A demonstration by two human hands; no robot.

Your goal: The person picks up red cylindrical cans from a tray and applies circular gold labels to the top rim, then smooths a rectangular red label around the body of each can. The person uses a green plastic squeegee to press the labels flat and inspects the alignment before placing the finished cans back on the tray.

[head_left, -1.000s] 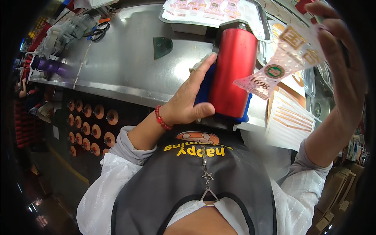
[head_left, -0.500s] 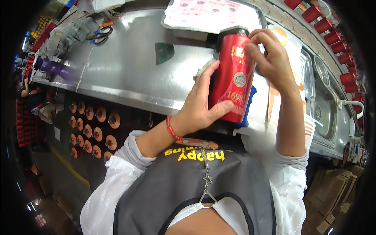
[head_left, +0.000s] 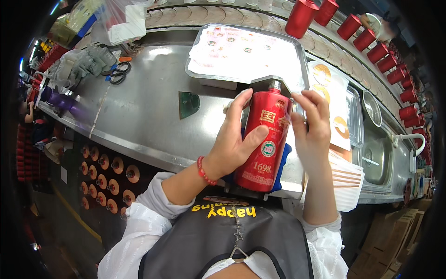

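Note:
A red bottle (head_left: 263, 158) with gold and green-white decals and a clear stopper lies face up on a dark stand, its neck pointing away from me. My left hand (head_left: 237, 142) is closed around its left side, the thumb across the front. My right hand (head_left: 316, 121) is at the bottle's upper right edge, its bent fingers and thumb apart; whether the tips touch the bottle cannot be made out. Beneath the bottle's right side shows a blue cloth (head_left: 284, 167). A dark green flat scraper (head_left: 188, 105) lies on the metal worktop (head_left: 153, 102) to the left.
A metal tray (head_left: 193, 69) of printed decal sheets stands beyond the bottle. Scissors (head_left: 120, 74) lie at the far left. Red bottles (head_left: 302, 18) stand along the conveyor (head_left: 209, 14). At right are a sheet with gold rings (head_left: 341, 125) and a sink (head_left: 376, 160).
The bottle and both hands appear lower in the picture as the view shifts. My right hand's finger and thumb have come away from the bottle's upper front to its right edge.

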